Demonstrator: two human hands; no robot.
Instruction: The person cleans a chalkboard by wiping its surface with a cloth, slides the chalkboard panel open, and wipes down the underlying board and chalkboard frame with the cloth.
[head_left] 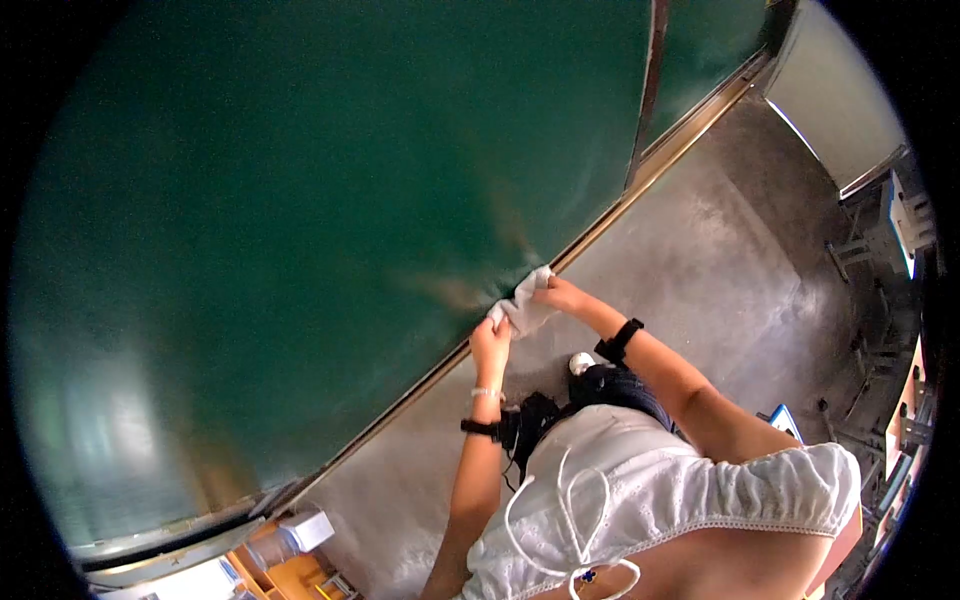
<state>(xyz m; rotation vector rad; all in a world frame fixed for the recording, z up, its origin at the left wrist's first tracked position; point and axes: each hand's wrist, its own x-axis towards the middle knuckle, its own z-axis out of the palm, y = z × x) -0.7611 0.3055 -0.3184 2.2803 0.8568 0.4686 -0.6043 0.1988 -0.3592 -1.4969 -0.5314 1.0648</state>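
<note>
Cloth: A crumpled white cloth [526, 303] is stretched between the person's two hands, at the lower edge of a green board [300, 200] and over the metal ledge [598, 222] that runs along it.
Left hand: The left hand [490, 343] pinches one end of the cloth, with the fabric bunched at its fingertips; the rest of the cloth extends from there toward the other hand.
Right hand: The right hand [560, 293] grasps the opposite end, its fingers bent around the fabric and partly hidden by it. The cloth lies on the side of this hand that faces the left one.
Wrists: Each carries a black band, one on the right [619, 341] and one on the left [481, 429]; a pale bracelet [486, 392] sits between the left band and the hand.
Clothing: The person wears a white top [650, 485] with a tied cord, dark trousers and a white shoe [582, 363], which shows on the grey floor [700, 260].
Far end of the board: A white box [308, 530] stands near its lower left corner, beside wooden furniture.
Right side: Desks [902, 232] stand well apart from the hands, their details blurred.
</note>
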